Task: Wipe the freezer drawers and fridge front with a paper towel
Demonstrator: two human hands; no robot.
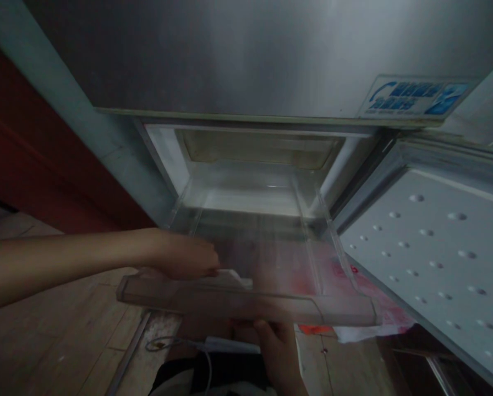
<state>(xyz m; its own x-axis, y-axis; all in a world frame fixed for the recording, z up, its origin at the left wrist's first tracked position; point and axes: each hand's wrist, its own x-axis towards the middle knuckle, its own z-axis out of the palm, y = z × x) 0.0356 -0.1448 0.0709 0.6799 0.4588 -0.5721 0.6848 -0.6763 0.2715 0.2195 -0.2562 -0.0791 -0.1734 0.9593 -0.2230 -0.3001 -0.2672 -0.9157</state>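
In left grip (189, 256), clasping something white (233, 278); with right grip (277, 345), holding clear drawer (345, 309) by front edge. Leaves open room behind.

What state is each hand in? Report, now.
Left hand: closed, holding a white cloth-like piece.
Right hand: closed, holding the front edge of the clear drawer.
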